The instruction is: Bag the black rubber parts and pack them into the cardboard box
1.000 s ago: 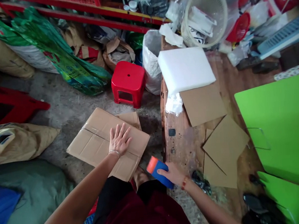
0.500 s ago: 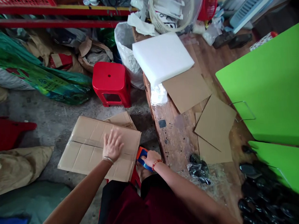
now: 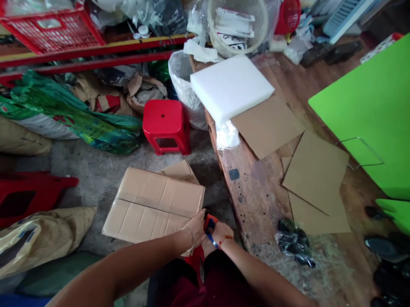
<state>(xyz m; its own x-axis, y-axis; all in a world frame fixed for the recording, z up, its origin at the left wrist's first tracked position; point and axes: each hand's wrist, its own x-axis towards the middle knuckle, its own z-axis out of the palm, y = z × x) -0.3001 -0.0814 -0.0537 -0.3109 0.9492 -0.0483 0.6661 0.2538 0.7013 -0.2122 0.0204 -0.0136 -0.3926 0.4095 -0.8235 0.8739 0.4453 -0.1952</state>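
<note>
A flattened-looking cardboard box point(image 3: 152, 200) lies in front of my legs, with a second brown piece point(image 3: 180, 171) partly under its far edge. My left hand point(image 3: 196, 226) is at the box's right edge, beside the front of a blue and orange tool point(image 3: 210, 223); its fingertips are partly hidden, and what they hold is unclear. My right hand point(image 3: 222, 233) is wrapped round the tool's handle, close to my left hand.
To the right, a wooden bench point(image 3: 250, 206) bears a white foam block point(image 3: 232, 87), cardboard sheets point(image 3: 267, 126) and a plastic-wrapped black bundle point(image 3: 295, 243). A red stool point(image 3: 164, 121) stands ahead on the floor. Sacks lie at left; green panels point(image 3: 379, 115) are at far right.
My left hand has slid from the top of the box rightward to its edge, beside the tool. My right hand still holds the tool. The view has shifted to the left.
</note>
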